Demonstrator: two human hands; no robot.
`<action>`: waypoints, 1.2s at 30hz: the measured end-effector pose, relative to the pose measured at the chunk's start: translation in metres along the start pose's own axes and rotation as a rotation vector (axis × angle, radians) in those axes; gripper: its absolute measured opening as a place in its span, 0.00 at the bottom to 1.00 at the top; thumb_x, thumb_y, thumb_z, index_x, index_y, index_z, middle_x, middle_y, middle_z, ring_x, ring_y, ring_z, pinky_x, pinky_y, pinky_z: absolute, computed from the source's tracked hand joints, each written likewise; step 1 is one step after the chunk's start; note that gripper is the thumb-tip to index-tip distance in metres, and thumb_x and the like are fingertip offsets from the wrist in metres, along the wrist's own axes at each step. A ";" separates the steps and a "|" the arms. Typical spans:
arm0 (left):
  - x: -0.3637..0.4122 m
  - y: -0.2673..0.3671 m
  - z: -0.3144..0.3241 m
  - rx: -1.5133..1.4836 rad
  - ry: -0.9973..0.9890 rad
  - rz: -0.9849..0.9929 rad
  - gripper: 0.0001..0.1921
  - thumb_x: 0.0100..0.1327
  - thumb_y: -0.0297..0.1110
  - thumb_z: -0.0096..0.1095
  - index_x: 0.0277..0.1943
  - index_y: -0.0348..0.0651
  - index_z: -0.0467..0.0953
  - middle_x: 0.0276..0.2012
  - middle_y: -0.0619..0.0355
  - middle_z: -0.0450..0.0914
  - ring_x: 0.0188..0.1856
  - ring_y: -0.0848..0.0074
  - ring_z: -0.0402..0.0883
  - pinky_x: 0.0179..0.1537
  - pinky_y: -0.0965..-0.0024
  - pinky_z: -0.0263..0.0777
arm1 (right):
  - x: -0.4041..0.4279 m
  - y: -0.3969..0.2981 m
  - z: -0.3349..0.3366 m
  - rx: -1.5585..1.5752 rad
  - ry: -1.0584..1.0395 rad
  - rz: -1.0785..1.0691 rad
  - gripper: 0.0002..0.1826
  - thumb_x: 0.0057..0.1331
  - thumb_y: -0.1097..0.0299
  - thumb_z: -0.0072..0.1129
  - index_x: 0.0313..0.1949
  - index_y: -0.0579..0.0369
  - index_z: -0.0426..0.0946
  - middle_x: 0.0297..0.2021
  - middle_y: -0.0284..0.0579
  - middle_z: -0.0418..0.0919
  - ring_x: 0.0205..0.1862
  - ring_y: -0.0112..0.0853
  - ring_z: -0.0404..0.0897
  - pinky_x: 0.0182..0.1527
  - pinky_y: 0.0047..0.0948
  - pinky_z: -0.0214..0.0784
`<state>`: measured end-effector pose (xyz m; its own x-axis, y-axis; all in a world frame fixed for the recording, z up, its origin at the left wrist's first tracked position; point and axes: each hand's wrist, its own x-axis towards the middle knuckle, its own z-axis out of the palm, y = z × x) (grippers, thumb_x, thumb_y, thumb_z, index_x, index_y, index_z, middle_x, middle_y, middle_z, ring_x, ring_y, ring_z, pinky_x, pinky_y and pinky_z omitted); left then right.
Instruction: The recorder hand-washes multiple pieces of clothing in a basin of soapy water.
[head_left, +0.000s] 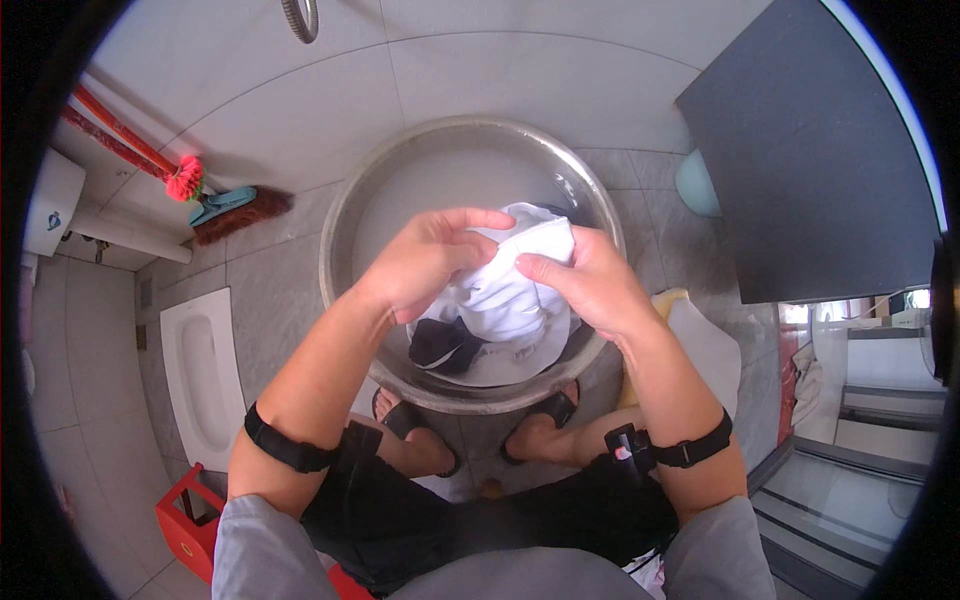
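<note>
Over a large round metal basin (334, 225) of cloudy water, I hold up part of a wet white garment (510, 300). My right hand (600, 281) grips its upper edge, the thumb lying on top of the fabric. On the other side, my left hand (427, 259) has its thumb against the cloth and its index finger reaching across the top. The fingers beneath the fabric are hidden. The garment's lower folds hang into the basin. A dark piece of cloth (444, 346) with a thin white stripe lies at the garment's lower left; whether the two are joined, I cannot tell.
A broom (240, 214) leans at the left wall, near a white squat toilet (199, 379). A red plastic stool (187, 525) stands at lower left. On the right are a dark panel (817, 165), a pale blue bowl (696, 184) and a whitish sheet (705, 352). My sandalled feet (405, 416) flank the basin's near rim.
</note>
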<state>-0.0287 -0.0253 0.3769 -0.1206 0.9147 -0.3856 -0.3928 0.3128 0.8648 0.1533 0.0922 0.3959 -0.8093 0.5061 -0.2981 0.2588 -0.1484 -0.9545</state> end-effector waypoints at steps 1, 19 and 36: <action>-0.001 0.001 0.001 0.001 -0.001 0.001 0.19 0.64 0.18 0.56 0.58 0.34 0.74 0.43 0.55 0.80 0.44 0.79 0.79 0.46 0.78 0.74 | 0.001 0.002 -0.001 -0.020 0.027 -0.023 0.12 0.66 0.67 0.61 0.45 0.63 0.80 0.35 0.39 0.83 0.35 0.22 0.78 0.38 0.25 0.71; 0.006 -0.012 0.012 0.423 0.043 0.199 0.22 0.76 0.46 0.48 0.51 0.32 0.78 0.39 0.56 0.81 0.42 0.78 0.74 0.49 0.69 0.70 | -0.002 -0.007 -0.024 0.288 0.151 -0.040 0.15 0.72 0.63 0.56 0.48 0.64 0.77 0.42 0.43 0.82 0.43 0.27 0.79 0.48 0.29 0.71; 0.008 -0.005 0.016 0.143 0.066 0.067 0.18 0.76 0.45 0.50 0.46 0.36 0.78 0.37 0.61 0.81 0.36 0.84 0.77 0.40 0.76 0.72 | 0.002 -0.006 -0.023 0.340 0.226 -0.025 0.15 0.73 0.62 0.55 0.49 0.64 0.76 0.43 0.44 0.81 0.45 0.29 0.79 0.49 0.29 0.71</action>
<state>-0.0128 -0.0157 0.3748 -0.2037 0.9176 -0.3414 -0.2489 0.2887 0.9245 0.1621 0.1133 0.4010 -0.6674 0.6812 -0.3007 0.0206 -0.3868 -0.9219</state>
